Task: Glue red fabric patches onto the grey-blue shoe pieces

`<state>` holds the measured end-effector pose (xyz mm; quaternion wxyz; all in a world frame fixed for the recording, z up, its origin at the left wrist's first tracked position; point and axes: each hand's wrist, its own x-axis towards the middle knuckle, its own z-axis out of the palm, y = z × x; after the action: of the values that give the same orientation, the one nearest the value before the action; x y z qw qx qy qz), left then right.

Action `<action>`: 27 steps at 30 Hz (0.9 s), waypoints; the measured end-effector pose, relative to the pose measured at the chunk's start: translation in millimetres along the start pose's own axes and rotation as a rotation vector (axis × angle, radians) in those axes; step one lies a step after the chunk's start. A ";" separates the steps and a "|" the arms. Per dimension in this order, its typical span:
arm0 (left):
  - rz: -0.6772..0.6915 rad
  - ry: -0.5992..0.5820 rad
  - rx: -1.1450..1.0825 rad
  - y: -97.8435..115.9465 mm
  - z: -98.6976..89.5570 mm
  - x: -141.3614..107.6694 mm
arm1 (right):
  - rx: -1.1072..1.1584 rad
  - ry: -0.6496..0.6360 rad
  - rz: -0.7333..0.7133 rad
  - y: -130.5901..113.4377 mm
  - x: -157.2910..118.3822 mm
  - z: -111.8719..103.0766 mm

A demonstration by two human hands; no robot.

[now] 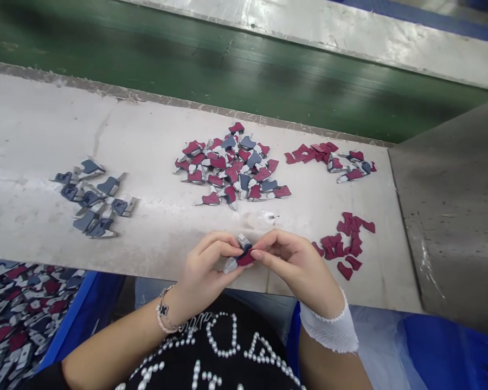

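Evidently both hands are busy over the near edge of the bench [158, 241]: the left hand [205, 269] pinches a small grey-and-navy part [244, 243] between thumb and fingers, and the right hand [299, 266] nips the maroon facing [245, 258] against it. For a neat job, I'd brace the part with the left, match the facing's edge to the outline, then press along it evenly so no corner lifts. Counting up: one part in hand, roughly eight blue-faced parts [86, 221] off left, about four parts [354, 174] at far right, two scatters of loose maroon pieces [354, 241], one blue bin [71, 325]. The middle heap [231, 173] overlaps too much for me to count fairly.
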<state>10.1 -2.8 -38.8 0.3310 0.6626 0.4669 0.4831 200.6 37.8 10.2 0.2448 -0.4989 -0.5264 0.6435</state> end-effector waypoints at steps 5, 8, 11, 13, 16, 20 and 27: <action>0.021 0.006 0.001 3.1 -1.7 0.9 | 0.068 -0.016 0.013 1.3 0.3 1.2; 0.033 0.002 -0.011 3.2 -1.8 0.2 | 0.099 -0.019 0.029 1.5 -0.2 3.2; 0.045 -0.006 -0.024 3.3 -3.0 0.0 | 0.077 -0.015 0.039 0.9 -2.2 3.6; 0.047 -0.015 -0.037 4.3 -4.9 0.4 | 0.030 -0.011 0.023 -0.2 -4.2 3.2; 0.046 -0.036 -0.047 7.1 -9.1 1.6 | -0.005 -0.039 -0.014 -2.4 -6.3 3.4; 0.067 -0.061 -0.058 12.0 -14.3 3.6 | 0.031 -0.173 -0.029 -4.7 -5.9 5.6; 0.030 -0.083 -0.101 17.8 -16.2 4.5 | -0.152 -0.132 -0.123 -10.2 -12.3 10.9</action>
<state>0.5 -4.9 -16.3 0.3758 0.6715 0.4179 0.4829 193.3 26.1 23.7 0.2103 -0.4394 -0.6182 0.6168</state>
